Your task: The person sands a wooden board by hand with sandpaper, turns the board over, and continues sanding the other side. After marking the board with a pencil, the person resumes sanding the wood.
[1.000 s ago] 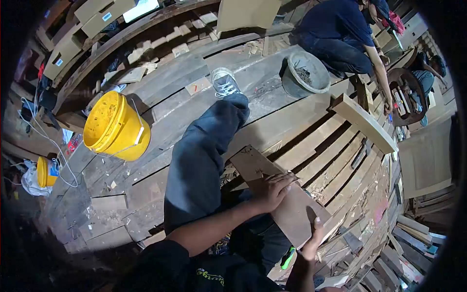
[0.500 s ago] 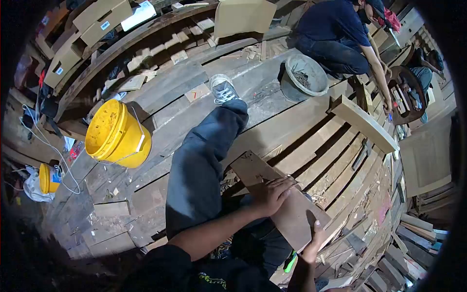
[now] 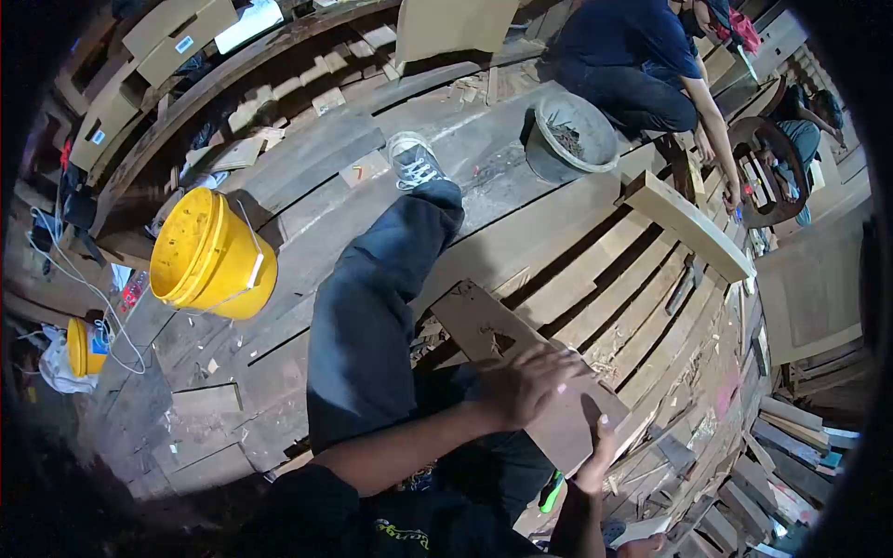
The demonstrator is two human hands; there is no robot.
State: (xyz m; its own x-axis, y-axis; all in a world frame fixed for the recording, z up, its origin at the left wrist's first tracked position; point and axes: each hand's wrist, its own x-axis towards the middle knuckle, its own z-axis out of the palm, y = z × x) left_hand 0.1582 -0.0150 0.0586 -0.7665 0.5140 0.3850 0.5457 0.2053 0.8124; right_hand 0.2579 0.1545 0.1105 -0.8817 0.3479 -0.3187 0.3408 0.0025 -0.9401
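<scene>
A flat brown board (image 3: 476, 325) lies slantwise over my lap, with a dark notch and some wood shavings near its middle. My left hand (image 3: 532, 383) is over the board's face, its fingers loosely spread and slightly blurred, holding nothing. At the lower right end, my right hand (image 3: 595, 456) grips the board's edge, thumb on top and the other fingers hidden beneath. Below the board a bright green object (image 3: 552, 491) shows in part.
A yellow bucket (image 3: 228, 265) stands left of my leg, a grey bucket (image 3: 570, 149) ahead. A co-worker (image 3: 633, 70) crouches at upper right, one arm reaching down. A thick wooden beam (image 3: 693, 228) lies across slats. Wood scraps (image 3: 800, 446) pile at right.
My left hand has shifted down along the board, its fingers less flat, uncovering the notch and shavings. My right hand keeps its hold. The whole view has moved slightly.
</scene>
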